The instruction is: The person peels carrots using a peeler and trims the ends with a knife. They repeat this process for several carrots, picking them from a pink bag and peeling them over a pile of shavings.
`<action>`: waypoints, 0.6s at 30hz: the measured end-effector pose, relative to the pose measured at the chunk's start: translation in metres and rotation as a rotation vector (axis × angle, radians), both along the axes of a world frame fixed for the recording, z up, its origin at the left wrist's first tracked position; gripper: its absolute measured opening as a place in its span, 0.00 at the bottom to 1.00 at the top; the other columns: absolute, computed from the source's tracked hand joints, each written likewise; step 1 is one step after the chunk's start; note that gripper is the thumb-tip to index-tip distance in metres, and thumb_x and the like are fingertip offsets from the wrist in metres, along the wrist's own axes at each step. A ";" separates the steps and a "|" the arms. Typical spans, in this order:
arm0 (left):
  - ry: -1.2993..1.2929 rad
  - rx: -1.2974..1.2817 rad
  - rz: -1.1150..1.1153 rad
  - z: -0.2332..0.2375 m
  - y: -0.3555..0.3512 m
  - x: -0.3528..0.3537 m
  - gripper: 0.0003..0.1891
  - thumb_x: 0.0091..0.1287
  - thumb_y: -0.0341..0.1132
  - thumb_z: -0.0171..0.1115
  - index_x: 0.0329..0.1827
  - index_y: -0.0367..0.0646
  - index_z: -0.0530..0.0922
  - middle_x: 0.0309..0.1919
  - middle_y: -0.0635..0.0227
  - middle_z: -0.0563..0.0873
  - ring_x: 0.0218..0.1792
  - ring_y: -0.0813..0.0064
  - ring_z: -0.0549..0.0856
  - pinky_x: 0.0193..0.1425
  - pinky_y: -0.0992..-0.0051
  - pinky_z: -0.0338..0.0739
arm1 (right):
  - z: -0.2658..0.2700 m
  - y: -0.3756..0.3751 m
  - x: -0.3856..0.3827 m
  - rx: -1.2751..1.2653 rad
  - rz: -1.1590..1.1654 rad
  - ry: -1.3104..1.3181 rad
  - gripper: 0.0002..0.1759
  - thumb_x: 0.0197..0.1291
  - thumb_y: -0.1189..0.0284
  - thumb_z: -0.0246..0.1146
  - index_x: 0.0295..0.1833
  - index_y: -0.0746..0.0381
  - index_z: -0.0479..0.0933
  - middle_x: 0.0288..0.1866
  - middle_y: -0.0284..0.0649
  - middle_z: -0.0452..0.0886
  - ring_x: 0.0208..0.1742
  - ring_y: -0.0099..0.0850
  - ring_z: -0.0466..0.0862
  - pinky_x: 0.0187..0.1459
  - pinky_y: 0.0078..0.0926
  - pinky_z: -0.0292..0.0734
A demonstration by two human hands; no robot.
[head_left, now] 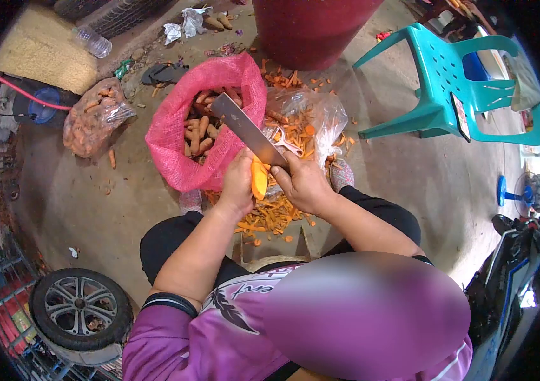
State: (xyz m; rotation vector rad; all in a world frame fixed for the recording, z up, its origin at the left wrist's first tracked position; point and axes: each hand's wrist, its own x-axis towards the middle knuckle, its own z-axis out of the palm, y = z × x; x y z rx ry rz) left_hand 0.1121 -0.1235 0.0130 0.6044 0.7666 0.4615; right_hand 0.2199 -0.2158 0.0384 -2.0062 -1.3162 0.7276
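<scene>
My left hand (237, 183) is wrapped around a peeled orange carrot (259, 180). In my right hand (303, 183) is a cleaver (243, 127), its broad blade pointing up and left above the carrot. The cleaver's handle is mostly hidden by my fingers. Just beyond my hands, a pink mesh sack (167, 149) stands with its mouth wide, holding several unpeeled carrots (201, 132). To its right lies a clear plastic bag (330, 117) with orange pieces and a small pale-handled tool (288, 141). Carrot peelings (270, 214) are heaped on the floor below my hands.
A second clear bag of carrots (97, 120) sits left of the sack. A large red tub (311, 32) stands at the back, with a green plastic chair (438, 79) to the right. A wheel (81, 309) is at lower left, a motorcycle (511, 273) at lower right.
</scene>
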 end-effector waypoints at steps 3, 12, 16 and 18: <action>-0.066 0.120 -0.023 -0.004 -0.002 -0.004 0.12 0.66 0.38 0.41 0.41 0.41 0.70 0.32 0.68 0.76 0.31 0.78 0.76 0.36 0.78 0.72 | -0.004 0.001 0.000 0.074 0.005 -0.004 0.27 0.51 0.52 0.56 0.44 0.66 0.70 0.30 0.55 0.76 0.32 0.50 0.77 0.34 0.43 0.71; 0.045 -0.213 -0.144 0.009 0.003 -0.010 0.15 0.65 0.47 0.44 0.39 0.44 0.71 0.28 0.69 0.76 0.21 0.81 0.73 0.20 0.83 0.66 | 0.010 0.005 0.012 0.024 0.041 0.351 0.20 0.48 0.57 0.63 0.34 0.66 0.76 0.21 0.44 0.77 0.18 0.31 0.76 0.23 0.25 0.72; -0.064 -0.348 -0.156 -0.004 0.012 -0.019 0.18 0.63 0.52 0.47 0.40 0.44 0.71 0.26 0.69 0.75 0.17 0.84 0.69 0.16 0.86 0.62 | 0.006 0.005 0.013 0.025 -0.160 0.680 0.16 0.52 0.62 0.62 0.32 0.67 0.75 0.17 0.35 0.74 0.16 0.19 0.73 0.18 0.18 0.68; -0.070 -0.425 -0.159 -0.001 0.014 -0.019 0.20 0.63 0.52 0.47 0.41 0.43 0.71 0.25 0.69 0.75 0.16 0.85 0.68 0.17 0.87 0.63 | 0.002 0.007 0.017 0.077 -0.300 0.641 0.16 0.53 0.63 0.61 0.33 0.68 0.73 0.16 0.34 0.74 0.16 0.19 0.73 0.16 0.17 0.66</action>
